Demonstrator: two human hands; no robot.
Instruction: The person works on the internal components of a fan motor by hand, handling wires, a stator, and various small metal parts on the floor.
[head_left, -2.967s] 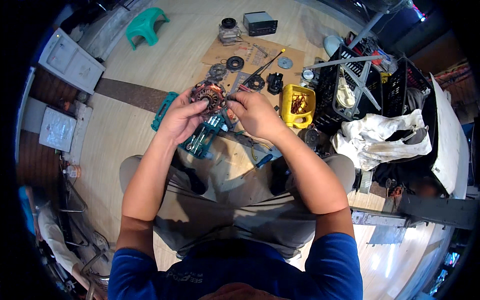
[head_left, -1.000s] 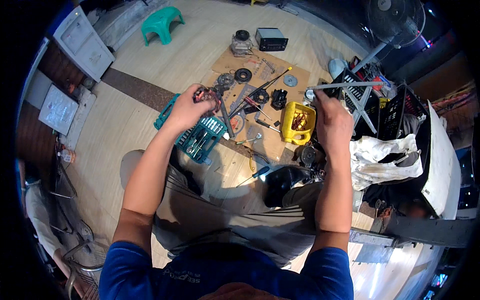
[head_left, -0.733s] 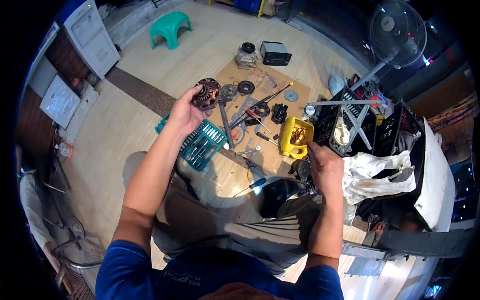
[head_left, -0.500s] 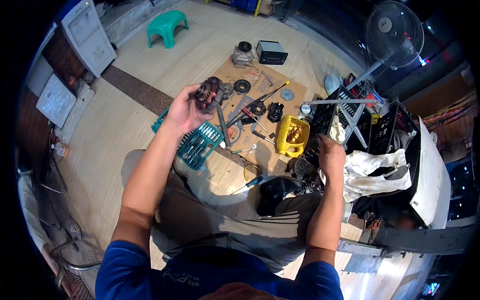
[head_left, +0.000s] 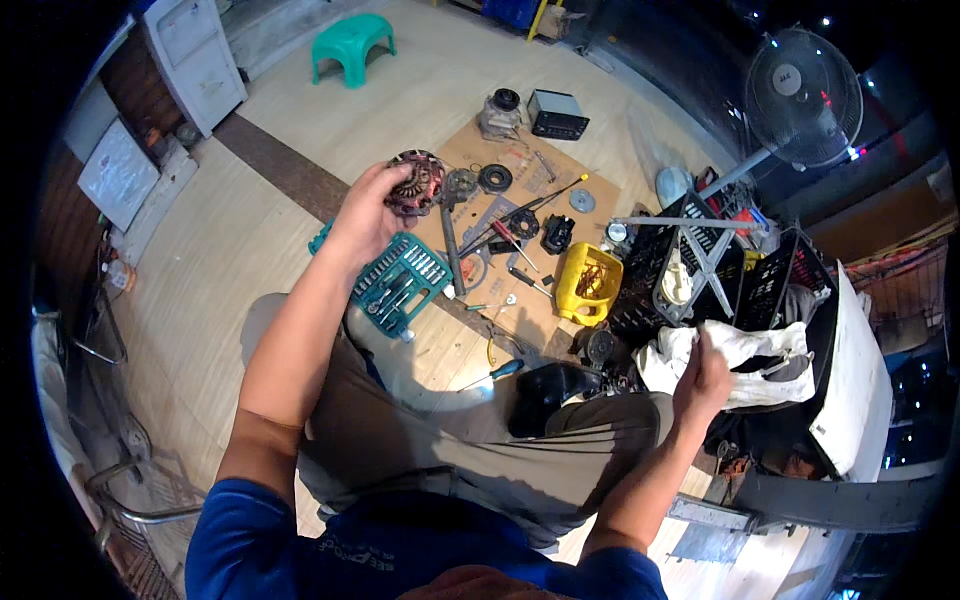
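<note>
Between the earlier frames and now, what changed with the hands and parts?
The right hand moved from beside the copper-wound part, rightward and nearer the body, to the white cloth; contact is unclear. The left hand still holds the part. The yellow container and toolbox stayed put.

Floor (head_left: 205,270): pale, wood-look, crossed upper left by a brown speckled strip (head_left: 285,169). Stool (head_left: 355,42): green plastic, low, top left of centre. Door (head_left: 195,65): white, panelled, upper left. Boarding (head_left: 62,218): dark brown, left edge. Tubular frame (head_left: 150,518): bare metal, lower left. Pedestal fan (head_left: 805,95): round cage, slanting grey post, upper right. Light: floor bright; upper right dark, dotted with small lights (head_left: 857,153).
</note>
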